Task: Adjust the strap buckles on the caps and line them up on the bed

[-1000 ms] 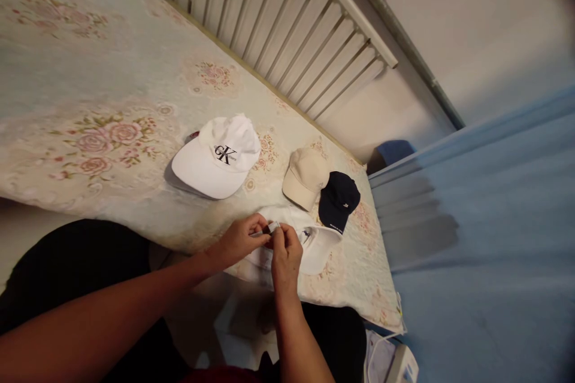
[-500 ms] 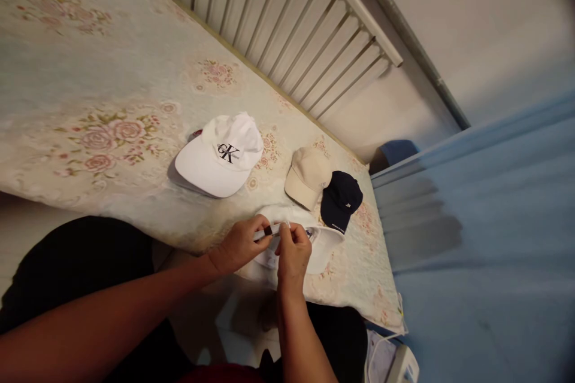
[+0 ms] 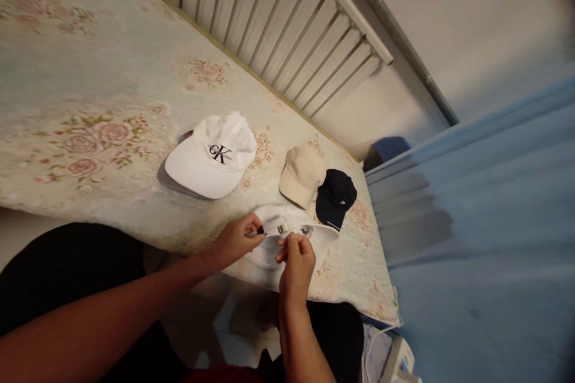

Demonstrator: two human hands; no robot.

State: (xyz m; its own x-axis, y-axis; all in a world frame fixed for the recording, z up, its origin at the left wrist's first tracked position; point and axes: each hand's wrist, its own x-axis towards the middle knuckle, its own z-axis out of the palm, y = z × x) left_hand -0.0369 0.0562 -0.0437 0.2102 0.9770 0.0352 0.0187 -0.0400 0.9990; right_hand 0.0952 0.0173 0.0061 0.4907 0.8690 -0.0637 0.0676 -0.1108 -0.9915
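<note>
A white cap (image 3: 330,238) lies upturned at the table's near edge, its brim to the right and its inside partly behind my hands. My left hand (image 3: 236,243) is closed in a pinch at the cap's left side, on the dark-marked end of a white strap (image 3: 271,227). A small metal buckle (image 3: 281,228) shows on the strap, between my two hands. My right hand (image 3: 297,254) hovers over the cap just right of the buckle, its fingers bent and loosely apart, with nothing visible in them.
Another white cap (image 3: 218,158) with black lettering sits at left on the floral tablecloth (image 3: 117,72). Beyond my hands, a beige cap (image 3: 303,173) touches a navy cap (image 3: 336,194). A radiator (image 3: 269,30) runs behind the table; a blue curtain (image 3: 471,221) hangs at right.
My hands have moved apart. My right fingers have come off the strap, while my left hand has shifted slightly left and still pinches it. The buckle now shows. The view has shifted slightly.
</note>
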